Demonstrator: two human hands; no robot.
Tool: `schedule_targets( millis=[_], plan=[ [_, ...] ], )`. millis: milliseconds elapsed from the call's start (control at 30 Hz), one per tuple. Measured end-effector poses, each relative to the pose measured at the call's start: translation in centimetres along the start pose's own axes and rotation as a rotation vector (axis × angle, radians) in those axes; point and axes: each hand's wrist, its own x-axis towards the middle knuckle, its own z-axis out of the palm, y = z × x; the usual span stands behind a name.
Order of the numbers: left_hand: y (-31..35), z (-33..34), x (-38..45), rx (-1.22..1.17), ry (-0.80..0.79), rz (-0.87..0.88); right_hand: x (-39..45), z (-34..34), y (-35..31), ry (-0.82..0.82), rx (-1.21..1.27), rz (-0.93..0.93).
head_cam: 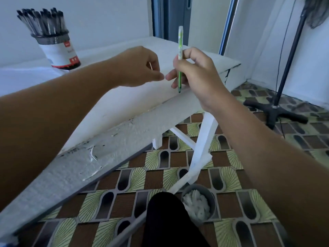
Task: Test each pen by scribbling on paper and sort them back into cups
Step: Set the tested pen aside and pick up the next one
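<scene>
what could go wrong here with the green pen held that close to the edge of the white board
The green pen stands upright in the right hand, its tip at the very front edge of the white foam board. A scribble there could slide off the edge. No paper shows under the tip, so ink may mark the board itself. The board's corner is cracked, so pressing hard could break more foam. The left hand pinches something too small to identify.
</scene>
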Motion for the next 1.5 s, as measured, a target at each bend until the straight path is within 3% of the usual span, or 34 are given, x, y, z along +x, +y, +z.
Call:
schedule_targets(
  millis=[233, 467, 700, 933, 1067, 1200, 1500],
  plan=[
    [4.3, 1.6, 1.1, -0.026, -0.012, 0.127, -2.4, -4.2, 3.5, 0.100, 0.044, -0.090],
    [5.5, 2.5, 1.3, -0.039, -0.021, 0.139, -3.4, -7.6, 6.3, 0.094, -0.057, -0.013],
    [5.3, 2.0, 1.6, -0.050, -0.010, 0.126, -2.5, -8.3, 6.5, 0.115, -0.007, 0.037],
    [4.2, 1.1, 1.4, -0.046, 0.013, 0.105, -0.3, -5.7, 2.0, 0.267, 0.118, -0.169],
    [2.2, -0.5, 1.0, 0.020, 0.098, 0.012, 2.4, -0.7, -1.5, 0.136, -0.015, -0.254],
    [-2.0, -3.4, -0.6, 0.117, 0.185, -0.143, 4.8, 5.3, -3.4, -0.011, -0.080, -0.163],
    [-11.5, -9.8, -10.2, 0.191, 0.298, -0.392, 5.9, 19.1, -6.0, -0.278, -0.054, -0.166]
  ],
)
